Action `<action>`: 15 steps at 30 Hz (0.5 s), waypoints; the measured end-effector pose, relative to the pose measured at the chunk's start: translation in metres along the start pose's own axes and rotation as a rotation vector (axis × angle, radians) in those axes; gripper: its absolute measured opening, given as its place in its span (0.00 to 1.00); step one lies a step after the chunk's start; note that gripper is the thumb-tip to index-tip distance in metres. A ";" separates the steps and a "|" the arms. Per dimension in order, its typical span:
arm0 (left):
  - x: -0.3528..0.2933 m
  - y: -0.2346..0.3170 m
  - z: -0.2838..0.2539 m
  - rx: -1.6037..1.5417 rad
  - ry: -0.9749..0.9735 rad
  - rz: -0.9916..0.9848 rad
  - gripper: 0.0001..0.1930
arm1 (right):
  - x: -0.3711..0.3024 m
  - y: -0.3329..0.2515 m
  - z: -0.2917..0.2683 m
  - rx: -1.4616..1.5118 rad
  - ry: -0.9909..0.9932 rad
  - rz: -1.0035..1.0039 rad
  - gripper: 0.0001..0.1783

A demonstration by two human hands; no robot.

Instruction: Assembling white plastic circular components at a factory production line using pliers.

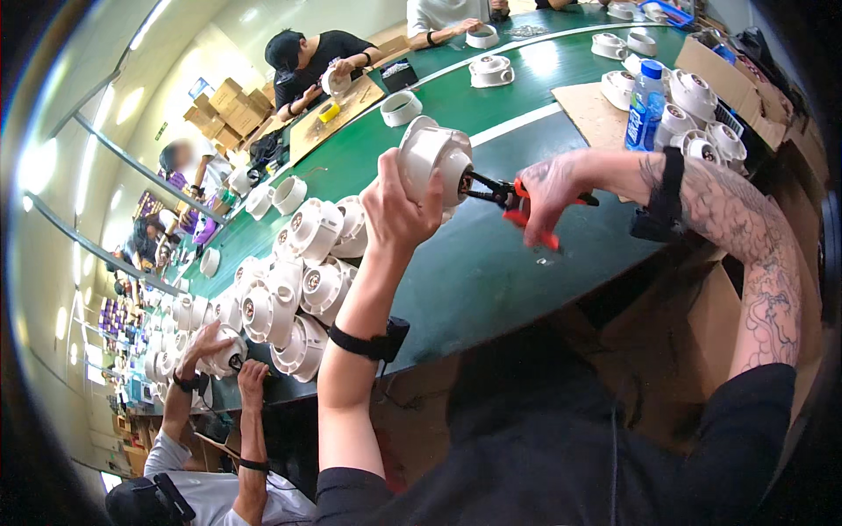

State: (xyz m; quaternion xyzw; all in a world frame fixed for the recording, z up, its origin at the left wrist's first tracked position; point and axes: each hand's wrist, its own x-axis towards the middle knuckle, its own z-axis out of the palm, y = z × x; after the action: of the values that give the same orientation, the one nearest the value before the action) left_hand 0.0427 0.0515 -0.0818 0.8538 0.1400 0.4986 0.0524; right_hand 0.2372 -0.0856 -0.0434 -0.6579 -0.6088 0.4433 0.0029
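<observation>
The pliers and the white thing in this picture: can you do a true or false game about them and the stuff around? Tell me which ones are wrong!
1. The left hand holds a white housing. True.
2. A spoon is being used on the white housing. False: the right hand holds pliers with red handles.
3. The tips of the pliers are at the round opening in the white housing. True.
4. A bottle lies flat beside the left hand. False: the blue-capped bottle stands upright, toward the right of the picture.
5. The tabletop is green. True.
</observation>
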 end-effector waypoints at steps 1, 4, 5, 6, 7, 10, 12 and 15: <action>-0.001 0.001 0.006 0.026 -0.005 0.021 0.25 | -0.006 -0.006 0.001 -0.435 0.177 0.117 0.19; 0.000 -0.002 0.016 0.045 -0.008 0.042 0.24 | 0.016 0.032 0.019 -0.674 0.486 -0.079 0.25; 0.002 -0.008 0.016 0.105 0.009 0.014 0.24 | 0.011 0.035 0.021 -0.667 0.485 -0.084 0.25; 0.004 -0.014 0.020 0.142 0.026 -0.010 0.23 | -0.002 0.051 0.028 -0.111 0.124 -0.061 0.27; 0.011 -0.033 0.013 0.215 0.055 -0.143 0.23 | -0.010 0.059 0.030 0.437 -0.237 -0.056 0.28; 0.003 -0.067 -0.009 0.151 0.191 -0.234 0.23 | -0.038 0.067 0.050 0.170 -0.134 0.025 0.25; 0.005 -0.078 -0.001 0.065 0.207 -0.445 0.23 | -0.039 0.096 0.051 0.448 -0.080 0.034 0.24; -0.006 -0.115 0.034 -0.552 0.091 -1.019 0.27 | -0.019 0.095 0.023 0.559 0.055 0.092 0.20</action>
State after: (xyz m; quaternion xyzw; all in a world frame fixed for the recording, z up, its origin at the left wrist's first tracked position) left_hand 0.0475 0.1617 -0.1299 0.6110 0.4003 0.4648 0.5005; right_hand 0.3022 -0.1377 -0.0977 -0.6702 -0.4324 0.5755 0.1807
